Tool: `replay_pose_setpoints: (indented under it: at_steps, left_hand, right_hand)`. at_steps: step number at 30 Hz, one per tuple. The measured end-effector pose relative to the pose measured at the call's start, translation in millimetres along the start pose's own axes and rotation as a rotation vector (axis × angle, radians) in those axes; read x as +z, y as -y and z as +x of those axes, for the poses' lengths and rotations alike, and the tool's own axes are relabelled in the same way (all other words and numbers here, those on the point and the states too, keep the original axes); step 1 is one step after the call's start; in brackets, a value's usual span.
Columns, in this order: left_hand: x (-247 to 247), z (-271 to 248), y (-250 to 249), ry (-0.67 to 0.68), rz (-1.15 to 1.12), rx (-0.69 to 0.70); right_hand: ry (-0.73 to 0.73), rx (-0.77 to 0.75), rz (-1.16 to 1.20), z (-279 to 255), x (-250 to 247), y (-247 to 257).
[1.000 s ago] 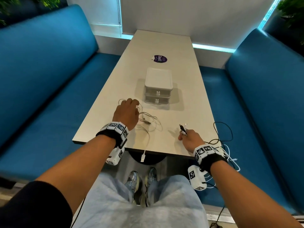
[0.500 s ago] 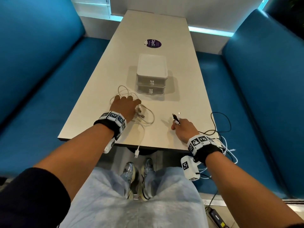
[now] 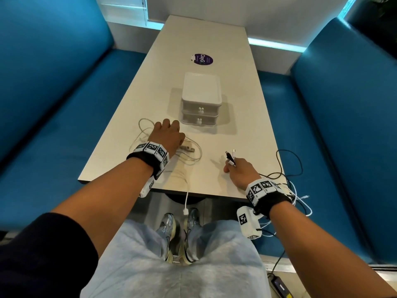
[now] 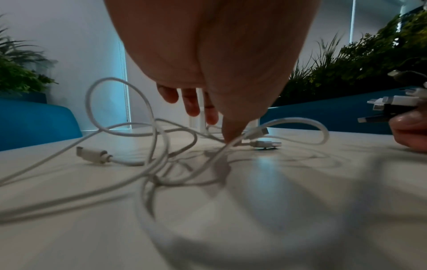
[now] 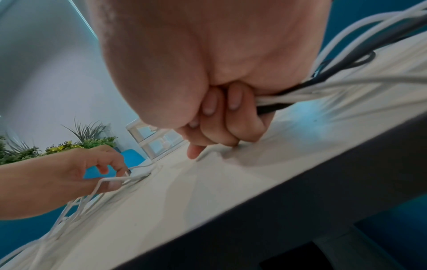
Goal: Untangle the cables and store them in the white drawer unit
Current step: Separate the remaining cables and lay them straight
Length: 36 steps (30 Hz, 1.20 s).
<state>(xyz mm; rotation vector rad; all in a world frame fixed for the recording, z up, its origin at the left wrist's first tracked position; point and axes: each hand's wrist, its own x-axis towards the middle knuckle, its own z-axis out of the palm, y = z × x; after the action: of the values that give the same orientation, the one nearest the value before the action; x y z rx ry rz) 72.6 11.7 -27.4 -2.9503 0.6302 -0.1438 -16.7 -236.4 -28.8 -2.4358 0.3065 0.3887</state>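
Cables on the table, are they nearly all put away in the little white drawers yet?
Not yet. Both drawers of the white drawer unit are closed, and no cable looks stored. The right hand grips a bunch of cable ends. The left hand reaches into the tangled white cables. Untangling and storing both remain.

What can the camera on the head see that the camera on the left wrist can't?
Only the head view shows the purple sticker, the shoes and a white plug dangling off the table edge. Only the left wrist view shows green plants and the left hand's fingertips. Both show the left hand over the tangled white cables and the right hand gripping several cable plugs.
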Motion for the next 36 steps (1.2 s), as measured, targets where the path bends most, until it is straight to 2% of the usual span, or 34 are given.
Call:
replay_pose_setpoints:
  at_steps: [6, 9, 14, 17, 20, 24, 27, 30, 36]
  left_hand:
    - [-17.1, 2.2, -1.2, -0.236, -0.162, -0.068]
    - [-33.1, 11.2, -3.9, -0.268, -0.212, -0.085]
    - [-40.0, 12.8, 0.0, -0.285, -0.287, -0.139]
    - [-36.2, 4.2, 2.0, -0.247, -0.397, -0.143]
    - [-27.8, -8.1, -1.3, -0.137, -0.513, -0.108]
    - [-8.7, -28.6, -16.7, 0.035, -0.67, -0.141]
    - [10.0, -49.0, -32.9, 0.091, -0.561, -0.086]
    - [24.4, -62.7, -40.4, 0.044, -0.387, -0.012]
    - [27.8, -54.9, -41.5, -0.002, -0.251, 0.045]
  right_hand:
    - [-0.054, 0.008, 0.076, -1.9, -3.4, 3.9]
    - [-0.062, -0.002, 0.109, -6.3, -8.5, 8.0]
    - [0.044, -0.108, 0.047, -16.0, -7.0, 12.9]
    - [0.061, -0.13, -0.001, -18.6, -0.5, 15.2]
    - [0.082, -0.133, -0.023, -20.2, 5.6, 16.9]
    - [0.085, -0.148, -0.033, -21.5, 10.8, 22.9]
    - [0.077, -0.155, -0.059, -21.3, 13.6, 26.3]
    - [0.101, -0.153, -0.084, -21.3, 19.9, 28.6]
    - [0.118, -0.233, -0.18, -23.5, 30.2, 38.6]
